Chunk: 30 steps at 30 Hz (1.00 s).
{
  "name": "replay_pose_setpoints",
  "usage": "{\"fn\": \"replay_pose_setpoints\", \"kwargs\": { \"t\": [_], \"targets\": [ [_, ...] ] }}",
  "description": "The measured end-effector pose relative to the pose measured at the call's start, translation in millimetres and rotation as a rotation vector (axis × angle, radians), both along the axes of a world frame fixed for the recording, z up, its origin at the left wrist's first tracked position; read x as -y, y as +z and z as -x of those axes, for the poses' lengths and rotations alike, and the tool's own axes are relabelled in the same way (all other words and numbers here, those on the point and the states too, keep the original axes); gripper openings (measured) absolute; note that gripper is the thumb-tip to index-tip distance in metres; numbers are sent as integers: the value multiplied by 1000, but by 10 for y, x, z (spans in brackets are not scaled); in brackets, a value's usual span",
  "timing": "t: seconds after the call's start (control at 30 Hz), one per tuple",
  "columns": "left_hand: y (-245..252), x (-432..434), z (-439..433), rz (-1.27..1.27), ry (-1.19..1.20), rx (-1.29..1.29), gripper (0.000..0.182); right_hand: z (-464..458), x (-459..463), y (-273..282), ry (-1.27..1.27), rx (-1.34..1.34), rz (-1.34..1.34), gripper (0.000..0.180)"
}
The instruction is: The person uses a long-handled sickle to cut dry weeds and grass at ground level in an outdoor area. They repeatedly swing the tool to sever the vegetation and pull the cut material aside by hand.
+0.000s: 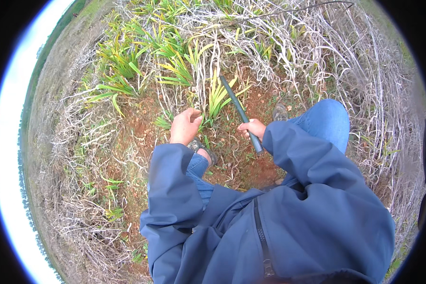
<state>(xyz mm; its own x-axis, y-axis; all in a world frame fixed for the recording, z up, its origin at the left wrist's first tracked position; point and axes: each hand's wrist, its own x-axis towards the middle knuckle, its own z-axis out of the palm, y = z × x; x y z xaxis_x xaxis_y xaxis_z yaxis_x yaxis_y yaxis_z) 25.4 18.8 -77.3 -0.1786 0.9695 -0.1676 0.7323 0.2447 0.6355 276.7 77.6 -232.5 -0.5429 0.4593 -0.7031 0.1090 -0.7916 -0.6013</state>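
Observation:
My right hand (252, 128) is closed around a dark green rod (233, 98), near the end closer to my body. The rod slants away to the upper left, its far end in front of the yellow-green leaves of a strappy plant (217, 96). My left hand (185, 125) is at the left of that plant's base, fingers curled with thumb and fingertips near each other. Dry pale stalks (200, 80) hang just beyond those fingers. Whether a leaf or stalk is pinched there, I cannot tell.
Reddish soil (259, 167) lies between my feet, with a patterned shoe (198, 146) at left and another shoe (280, 112) at right. Tangled dry stalks (305, 46) cover the ground ahead and to the right. More green clumps (122, 60) grow at upper left.

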Motion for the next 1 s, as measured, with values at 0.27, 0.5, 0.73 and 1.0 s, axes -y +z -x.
{"fn": "replay_pose_setpoints", "kwargs": {
  "t": [0.27,0.5,0.73,1.0],
  "targets": [
    [-21,-55,23,5,-35,-247,31,-82,161,109,4,-125,251,13],
    [-454,-762,-8,-218,-441,-671,59,-150,477,297,122,-21,60,7],
    [-1464,-1969,-11,107,-910,-1033,72,-333,522,454,174,-46,-51,10],
    [-2776,-2770,634,262,-945,-1051,51,-391,387,639,200,23,99,15]
  ]
}}
